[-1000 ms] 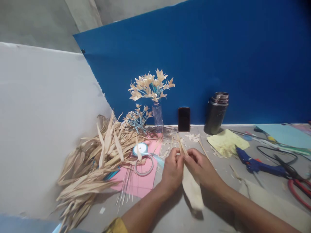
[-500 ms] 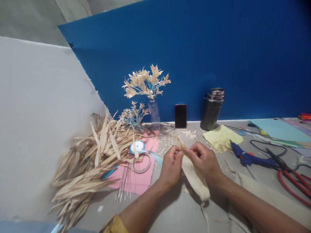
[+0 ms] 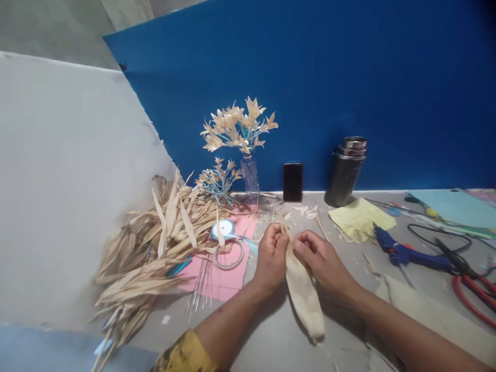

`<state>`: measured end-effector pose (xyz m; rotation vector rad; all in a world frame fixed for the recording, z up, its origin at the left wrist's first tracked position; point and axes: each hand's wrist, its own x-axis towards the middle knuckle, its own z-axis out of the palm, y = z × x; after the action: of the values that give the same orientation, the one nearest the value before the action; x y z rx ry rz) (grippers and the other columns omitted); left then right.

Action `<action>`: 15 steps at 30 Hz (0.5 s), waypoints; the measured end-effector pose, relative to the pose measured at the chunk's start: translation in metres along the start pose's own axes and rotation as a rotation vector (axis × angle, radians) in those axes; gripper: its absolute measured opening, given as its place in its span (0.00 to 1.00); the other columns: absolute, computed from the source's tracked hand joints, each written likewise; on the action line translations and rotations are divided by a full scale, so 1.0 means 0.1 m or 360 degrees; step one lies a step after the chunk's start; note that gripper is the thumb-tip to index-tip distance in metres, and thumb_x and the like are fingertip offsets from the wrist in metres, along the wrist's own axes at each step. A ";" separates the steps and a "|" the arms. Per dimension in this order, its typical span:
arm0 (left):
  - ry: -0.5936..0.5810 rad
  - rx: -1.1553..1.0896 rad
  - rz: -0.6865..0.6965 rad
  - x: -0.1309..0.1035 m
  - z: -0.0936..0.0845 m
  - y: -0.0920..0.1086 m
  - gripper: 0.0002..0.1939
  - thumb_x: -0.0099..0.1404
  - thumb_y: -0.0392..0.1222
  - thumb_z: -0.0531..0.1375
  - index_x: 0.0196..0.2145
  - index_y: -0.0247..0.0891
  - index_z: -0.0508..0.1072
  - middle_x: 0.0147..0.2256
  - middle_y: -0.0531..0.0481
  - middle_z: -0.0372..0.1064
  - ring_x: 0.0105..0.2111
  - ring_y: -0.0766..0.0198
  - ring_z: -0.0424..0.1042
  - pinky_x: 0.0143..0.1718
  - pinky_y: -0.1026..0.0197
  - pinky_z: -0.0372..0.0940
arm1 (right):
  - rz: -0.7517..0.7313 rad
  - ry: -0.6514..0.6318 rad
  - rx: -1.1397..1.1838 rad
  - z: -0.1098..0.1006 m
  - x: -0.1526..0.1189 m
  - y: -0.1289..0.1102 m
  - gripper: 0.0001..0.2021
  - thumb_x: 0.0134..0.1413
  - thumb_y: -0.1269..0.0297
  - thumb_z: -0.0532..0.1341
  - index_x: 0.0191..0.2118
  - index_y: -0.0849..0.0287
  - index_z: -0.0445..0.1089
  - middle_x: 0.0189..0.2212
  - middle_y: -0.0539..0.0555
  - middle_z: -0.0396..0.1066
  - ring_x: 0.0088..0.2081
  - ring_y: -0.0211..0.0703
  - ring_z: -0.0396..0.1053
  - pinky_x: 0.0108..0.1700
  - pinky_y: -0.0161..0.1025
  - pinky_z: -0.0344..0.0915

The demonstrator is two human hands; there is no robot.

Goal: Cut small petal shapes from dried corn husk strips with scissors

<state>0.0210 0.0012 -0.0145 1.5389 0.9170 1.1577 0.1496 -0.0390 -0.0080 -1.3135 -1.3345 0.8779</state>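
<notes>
A long pale corn husk (image 3: 304, 297) hangs down toward the viewer, its narrow top end between my hands. My left hand (image 3: 274, 253) pinches that top end. Close beside its right edge is my right hand (image 3: 320, 256), fingers curled together near the husk; what its fingertips hold, if anything, is too small to make out. To the left lies a heap of dry husks (image 3: 155, 253), next to a roll of light blue ribbon (image 3: 222, 229) and a grey ring (image 3: 229, 266) on pink paper (image 3: 236, 281).
Husk flowers (image 3: 238, 126) stand in a clear bottle (image 3: 250, 178). Behind my hands are a phone (image 3: 292, 182) and a dark flask (image 3: 345, 173). At right lie yellow paper (image 3: 358, 217), a blue glue gun (image 3: 413, 256) and red-handled scissors (image 3: 475, 299). Thin wires (image 3: 201, 289) lie left.
My right hand's fingers have moved slightly away from my left hand and the husk tip. The husk hangs steeper, its lower end shifted left. The view has shifted slightly.
</notes>
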 end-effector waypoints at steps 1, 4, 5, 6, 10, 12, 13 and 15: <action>-0.0056 0.0006 -0.0014 -0.01 0.00 -0.01 0.07 0.69 0.44 0.54 0.41 0.41 0.66 0.29 0.54 0.65 0.30 0.65 0.63 0.34 0.64 0.59 | -0.0004 -0.0022 -0.0019 -0.02 0.02 0.00 0.14 0.61 0.53 0.56 0.29 0.56 0.65 0.22 0.46 0.61 0.25 0.38 0.58 0.26 0.35 0.57; -0.0157 0.0095 -0.0031 -0.03 0.02 -0.03 0.08 0.69 0.44 0.54 0.43 0.41 0.66 0.30 0.54 0.65 0.30 0.65 0.64 0.34 0.63 0.59 | 0.0011 -0.0011 -0.0088 -0.07 0.06 0.01 0.16 0.60 0.55 0.56 0.24 0.57 0.65 0.20 0.46 0.62 0.23 0.38 0.59 0.26 0.35 0.56; -0.0167 0.0100 -0.0037 -0.04 0.02 -0.03 0.08 0.69 0.44 0.54 0.42 0.41 0.67 0.30 0.53 0.66 0.30 0.65 0.64 0.34 0.63 0.60 | 0.0016 0.0018 -0.0114 -0.09 0.07 0.01 0.15 0.59 0.56 0.57 0.24 0.57 0.67 0.20 0.47 0.64 0.24 0.39 0.60 0.26 0.35 0.56; -0.0175 0.0081 -0.0056 -0.04 0.02 -0.03 0.08 0.68 0.45 0.54 0.42 0.40 0.68 0.30 0.53 0.66 0.30 0.64 0.65 0.34 0.63 0.60 | 0.0016 0.0049 -0.0148 -0.10 0.07 0.01 0.14 0.58 0.58 0.58 0.25 0.57 0.68 0.21 0.47 0.66 0.24 0.40 0.61 0.27 0.36 0.57; -0.0174 -0.0080 -0.0207 -0.05 0.03 -0.02 0.08 0.66 0.45 0.57 0.39 0.39 0.69 0.26 0.54 0.65 0.25 0.66 0.63 0.27 0.65 0.59 | -0.0029 0.0199 -0.0346 -0.14 0.08 0.01 0.10 0.54 0.60 0.62 0.25 0.57 0.70 0.24 0.50 0.72 0.28 0.43 0.66 0.32 0.38 0.58; -0.0139 -0.0149 -0.0251 -0.04 0.04 -0.01 0.07 0.65 0.45 0.57 0.35 0.38 0.68 0.24 0.55 0.63 0.22 0.68 0.62 0.24 0.66 0.58 | -0.0063 0.0254 -0.0437 -0.15 0.08 0.00 0.09 0.53 0.60 0.63 0.25 0.56 0.70 0.24 0.50 0.72 0.28 0.44 0.66 0.33 0.39 0.58; -0.0127 -0.0187 -0.0273 -0.04 0.04 -0.01 0.07 0.64 0.44 0.58 0.33 0.38 0.67 0.23 0.56 0.62 0.21 0.69 0.61 0.23 0.67 0.58 | -0.0078 0.0272 -0.0469 -0.15 0.08 0.01 0.09 0.53 0.60 0.63 0.25 0.56 0.70 0.24 0.50 0.72 0.28 0.44 0.66 0.33 0.39 0.57; -0.0116 -0.0273 -0.0337 -0.02 0.03 -0.01 0.08 0.62 0.44 0.59 0.30 0.39 0.66 0.22 0.57 0.61 0.19 0.71 0.61 0.21 0.67 0.58 | -0.0095 0.0291 -0.0497 -0.13 0.07 0.02 0.10 0.53 0.59 0.63 0.25 0.56 0.68 0.23 0.49 0.71 0.27 0.43 0.65 0.32 0.38 0.57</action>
<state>0.0236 -0.0011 -0.0160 1.3044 0.8849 0.9954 0.1637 -0.0339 -0.0055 -1.5443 -1.3950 0.5074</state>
